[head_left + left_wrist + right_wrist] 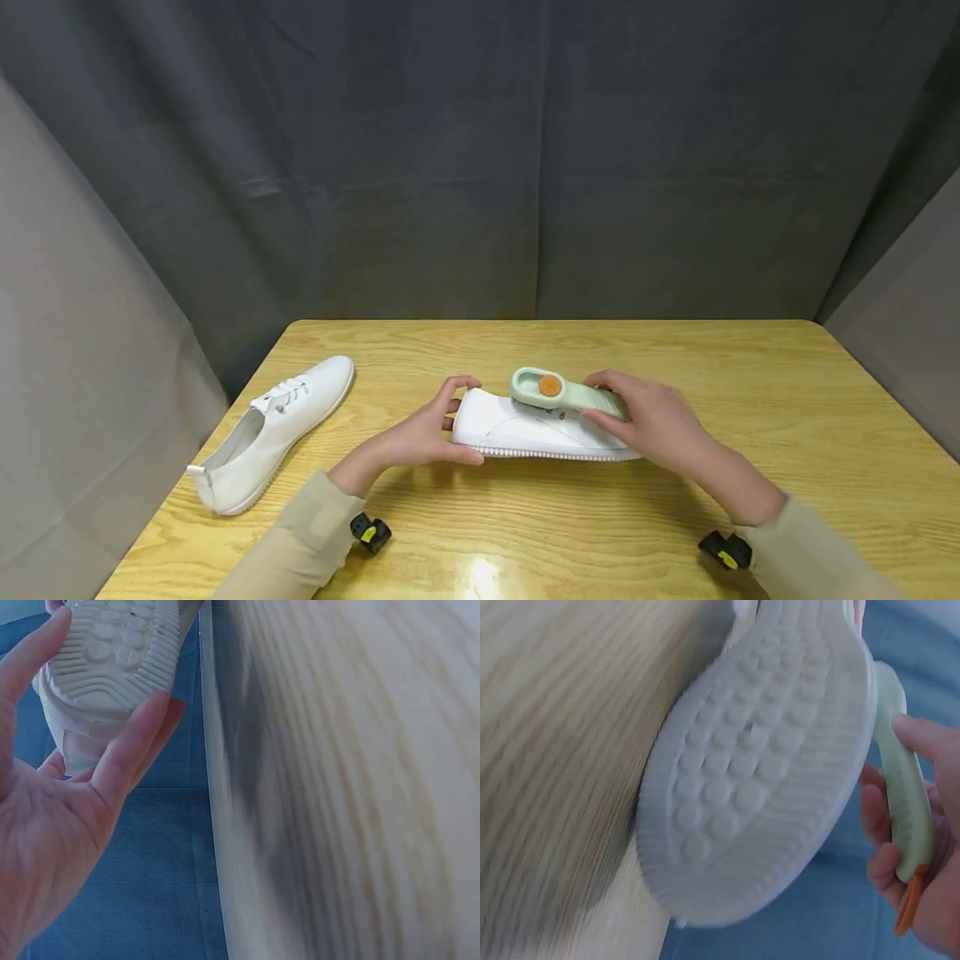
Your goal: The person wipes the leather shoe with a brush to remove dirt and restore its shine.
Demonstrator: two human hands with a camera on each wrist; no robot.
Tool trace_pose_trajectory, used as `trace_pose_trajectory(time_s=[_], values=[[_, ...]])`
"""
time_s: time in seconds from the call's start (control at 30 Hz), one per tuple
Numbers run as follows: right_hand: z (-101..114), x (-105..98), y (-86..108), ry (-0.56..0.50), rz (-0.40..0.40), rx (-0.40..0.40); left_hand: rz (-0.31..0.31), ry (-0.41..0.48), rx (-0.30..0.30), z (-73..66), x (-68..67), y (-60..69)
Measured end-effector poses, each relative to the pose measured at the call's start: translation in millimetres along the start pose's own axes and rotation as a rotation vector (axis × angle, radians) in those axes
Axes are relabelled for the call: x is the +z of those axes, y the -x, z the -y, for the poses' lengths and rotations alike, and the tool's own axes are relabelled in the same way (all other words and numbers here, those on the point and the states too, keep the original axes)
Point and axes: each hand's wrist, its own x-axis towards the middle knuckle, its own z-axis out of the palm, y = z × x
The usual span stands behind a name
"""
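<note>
A white shoe (517, 433) is held just over the wooden table, its sole facing the person. My left hand (420, 433) grips its heel end, thumb at the sole edge; the left wrist view shows the hand (60, 817) around the heel (86, 742). My right hand (660, 417) holds a pale green brush (600, 400) with an orange button, its head against the shoe's upper. In the right wrist view the fingers of my hand (922, 825) wrap the brush handle (907, 795), which has an orange loop, beside the studded sole (742, 765).
A second white shoe (277, 433) with laces lies at the left of the wooden table (480, 517), its toe toward the back. Dark grey curtain (450, 167) hangs behind the table, with lighter cloth at both sides.
</note>
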Motion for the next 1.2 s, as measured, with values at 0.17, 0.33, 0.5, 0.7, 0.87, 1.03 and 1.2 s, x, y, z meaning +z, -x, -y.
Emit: trace_pose_trajectory(time_s=[0.17,0.33,0.5,0.7,0.87,1.03,1.2], values=[[-3,-5,1.5,0.004,-0.045,0.047,0.005,0.007,-0.001,0.7,-0.3,0.0],[5,-2,5.4,-0.027,-0.060,-0.150,-0.001,0.001,-0.004,1.6,-2.5,1.2],[12,2,9.7,-0.018,-0.023,-0.288,0.001,0.003,-0.005,2.3,-4.5,2.7],[16,8,11.6,-0.015,0.009,-0.323,0.001,0.014,-0.008,2.9,-6.8,5.3],[12,4,8.2,0.005,0.032,-0.256,0.008,0.005,-0.013,2.7,-7.9,5.4],[-2,-5,2.5,0.072,0.026,-0.062,0.016,-0.012,-0.021,-0.4,-8.5,3.7],[-8,-12,4.2,0.069,0.009,0.004,0.030,-0.028,-0.011,-2.7,-8.0,2.8]])
